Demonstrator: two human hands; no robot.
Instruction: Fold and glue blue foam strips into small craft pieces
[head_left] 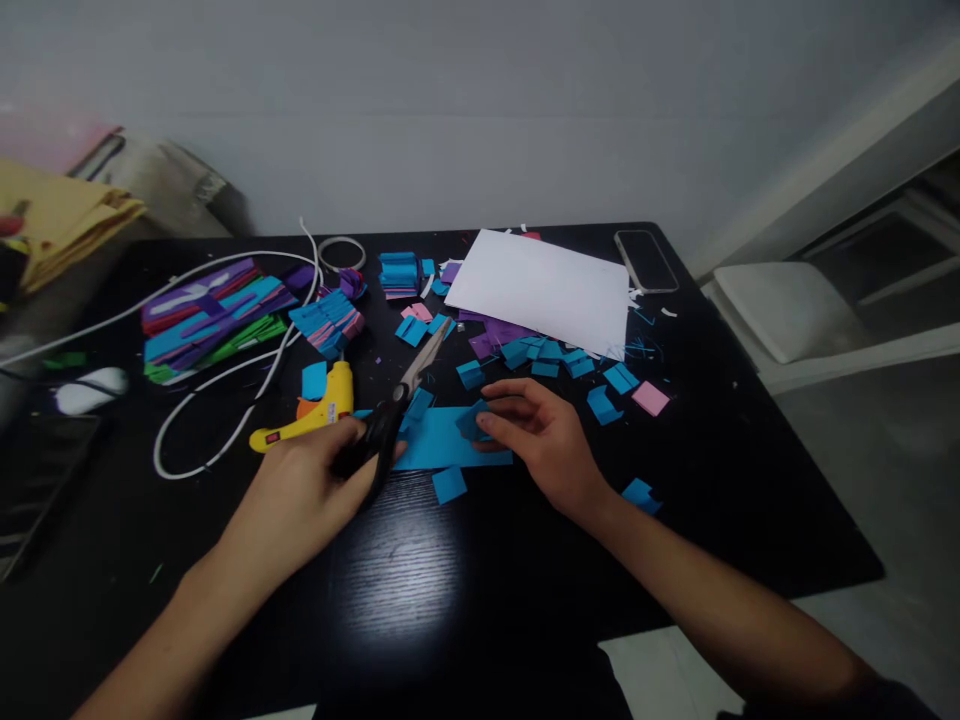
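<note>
My left hand (311,490) grips the black handles of a pair of scissors (409,395), whose blades point up and away over the black table (420,590). My right hand (544,435) pinches a small folded blue paper piece (472,422) above a longer blue paper strip (442,440) lying flat between both hands. A loose blue square (448,485) lies just in front of the strip. Several cut blue pieces (555,355) are scattered beyond my right hand, with a pink piece (649,398) among them.
A yellow glue gun (315,415) with a white cable (225,400) lies left of the scissors. Stacked coloured paper (210,320) sits far left. A white sheet (544,290) and a phone (645,260) lie at the back. The table's right edge drops toward a white chair (780,305).
</note>
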